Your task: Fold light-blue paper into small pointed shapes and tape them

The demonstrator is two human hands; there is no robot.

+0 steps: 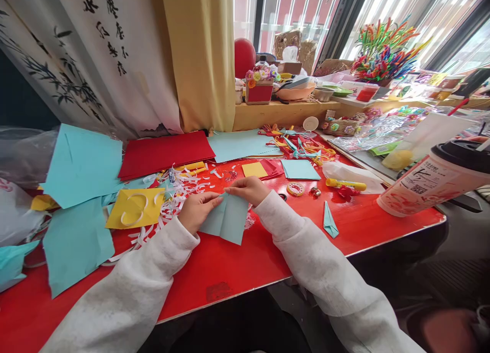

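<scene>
A small light blue paper with a crease down its middle hangs between my hands over the red table. My left hand pinches its upper left edge between thumb and fingers. At the top edge, my right hand grips the same sheet, fingertips close to the left thumb. A folded, pointed light blue piece lies to the right. Behind my hands are a stack of blue squares and a yellow square beside red ones.
The red table holds paper shreds, a yellow sheet, large blue sheets, red sheets and a yellow glue stick. A large cup leans in at the right. Behind runs a cluttered sill.
</scene>
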